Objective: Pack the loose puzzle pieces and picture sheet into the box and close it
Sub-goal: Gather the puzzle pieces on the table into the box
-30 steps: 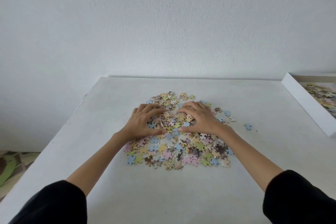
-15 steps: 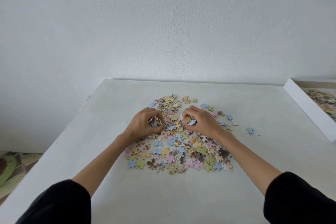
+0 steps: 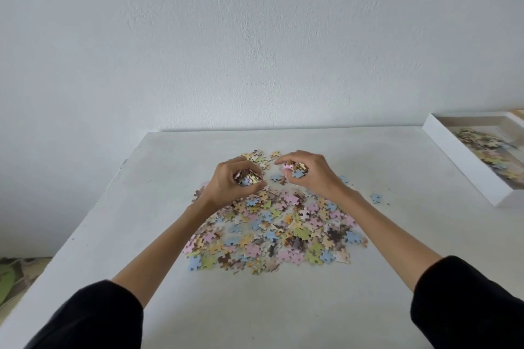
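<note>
Cut off and covered
Right of the puzzle pieces [image 3: 272,224], the box [image 3: 465,163] runs past the frame edge, contents blurred; left hand [image 3: 229,183] and right hand [image 3: 316,176] cover what they grip.

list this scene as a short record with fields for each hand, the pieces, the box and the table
table: white, flat
left hand: grips a handful of puzzle pieces over the far end of the pile
right hand: grips another handful, a blue piece showing
pile: loose, multicoloured, spread between the forearms
stray piece: blue, apart, right of the pile
box: white, open, far right, some pieces inside
task state: most pieces not yet packed; lid not in view
</note>
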`<state>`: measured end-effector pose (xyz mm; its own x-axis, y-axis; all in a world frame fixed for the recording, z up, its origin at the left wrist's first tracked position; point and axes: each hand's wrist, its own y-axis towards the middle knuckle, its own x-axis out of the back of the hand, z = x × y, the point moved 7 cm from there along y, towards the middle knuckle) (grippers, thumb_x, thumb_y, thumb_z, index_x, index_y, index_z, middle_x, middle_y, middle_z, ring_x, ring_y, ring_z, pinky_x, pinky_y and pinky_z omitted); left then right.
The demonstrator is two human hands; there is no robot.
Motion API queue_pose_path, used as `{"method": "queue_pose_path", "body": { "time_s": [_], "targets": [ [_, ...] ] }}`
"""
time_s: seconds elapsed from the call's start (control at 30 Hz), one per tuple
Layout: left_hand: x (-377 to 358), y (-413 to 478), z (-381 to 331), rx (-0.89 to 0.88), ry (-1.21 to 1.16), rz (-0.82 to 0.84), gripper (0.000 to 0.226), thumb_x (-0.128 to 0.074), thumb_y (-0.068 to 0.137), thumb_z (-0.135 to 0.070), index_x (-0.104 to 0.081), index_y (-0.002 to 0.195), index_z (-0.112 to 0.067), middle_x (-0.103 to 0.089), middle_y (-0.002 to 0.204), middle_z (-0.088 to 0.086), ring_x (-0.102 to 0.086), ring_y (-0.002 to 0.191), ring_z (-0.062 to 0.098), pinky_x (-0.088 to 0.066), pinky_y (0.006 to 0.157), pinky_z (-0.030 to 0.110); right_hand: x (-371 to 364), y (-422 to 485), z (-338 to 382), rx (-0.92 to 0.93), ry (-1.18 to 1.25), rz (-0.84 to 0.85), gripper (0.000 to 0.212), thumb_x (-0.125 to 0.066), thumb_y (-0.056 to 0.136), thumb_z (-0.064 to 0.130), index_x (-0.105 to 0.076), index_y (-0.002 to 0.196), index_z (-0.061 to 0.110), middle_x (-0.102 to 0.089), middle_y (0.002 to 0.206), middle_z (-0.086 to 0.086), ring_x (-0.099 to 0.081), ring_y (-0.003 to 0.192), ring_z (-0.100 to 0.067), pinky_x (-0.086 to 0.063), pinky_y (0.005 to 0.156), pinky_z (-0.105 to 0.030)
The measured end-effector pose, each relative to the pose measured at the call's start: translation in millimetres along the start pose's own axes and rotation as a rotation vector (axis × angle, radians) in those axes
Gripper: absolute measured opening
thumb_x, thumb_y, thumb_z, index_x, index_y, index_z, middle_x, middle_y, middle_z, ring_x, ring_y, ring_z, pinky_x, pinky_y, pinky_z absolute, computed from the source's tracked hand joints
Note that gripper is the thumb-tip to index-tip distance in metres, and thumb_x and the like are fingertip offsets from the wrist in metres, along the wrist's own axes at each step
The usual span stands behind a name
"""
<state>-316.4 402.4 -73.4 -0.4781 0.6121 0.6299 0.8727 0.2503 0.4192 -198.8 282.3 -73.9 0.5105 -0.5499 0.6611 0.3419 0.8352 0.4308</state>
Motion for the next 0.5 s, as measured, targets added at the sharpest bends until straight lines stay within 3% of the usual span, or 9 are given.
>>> {"method": "queue_pose_path", "body": {
  "time_s": [0.2, 0.33, 0.43, 0.5],
  "targets": [
    [-18.3, 14.1, -29.3, -0.048, -0.039, -0.010, 0.015, -0.077, 0.074, -0.021, -0.069, 0.084, -0.015, -0.067, 0.085, 0.002, -0.063, 0.076, 0.018, -0.052, 0.067, 0.031, 37.9, 1.3, 4.4, 0.041, -0.003, -0.073, 0.023, -0.064, 0.083, 0.007, -0.068, 0.105, 0.014, -0.069, 0.100, -0.004, -0.064, 0.091, -0.016, -0.051, 0.084, -0.030],
    [-29.4, 24.6, -44.8, -0.070, -0.072, -0.033, 0.013, -0.077, 0.075, -0.021, -0.068, 0.084, -0.019, -0.064, 0.081, -0.005, -0.055, 0.063, 0.006, -0.042, 0.053, 0.018, 65.6, 0.5, -1.8, 0.041, 0.003, -0.095, 0.022, -0.063, 0.084, 0.008, -0.068, 0.104, 0.013, -0.069, 0.099, -0.004, -0.063, 0.091, -0.012, -0.048, 0.085, -0.022],
    [-41.0, 34.2, -59.2, -0.076, -0.088, -0.035, 0.012, -0.076, 0.075, -0.021, -0.067, 0.084, -0.022, -0.065, 0.083, -0.004, -0.060, 0.070, 0.015, -0.047, 0.059, 0.029, 86.3, -1.0, -7.7, 0.039, 0.001, -0.103, 0.020, -0.064, 0.084, 0.008, -0.068, 0.103, 0.012, -0.068, 0.098, -0.006, -0.062, 0.089, -0.013, -0.045, 0.082, -0.018],
    [-50.7, 41.9, -69.9, -0.086, -0.099, -0.031, 0.013, -0.076, 0.075, -0.022, -0.067, 0.084, -0.021, -0.065, 0.083, -0.005, -0.062, 0.073, 0.011, -0.049, 0.062, 0.027, 101.0, -3.2, -11.4, 0.045, -0.002, -0.115, 0.019, -0.064, 0.084, 0.007, -0.069, 0.102, 0.010, -0.068, 0.096, -0.008, -0.061, 0.086, -0.013, -0.044, 0.079, -0.017]
  ]
}}
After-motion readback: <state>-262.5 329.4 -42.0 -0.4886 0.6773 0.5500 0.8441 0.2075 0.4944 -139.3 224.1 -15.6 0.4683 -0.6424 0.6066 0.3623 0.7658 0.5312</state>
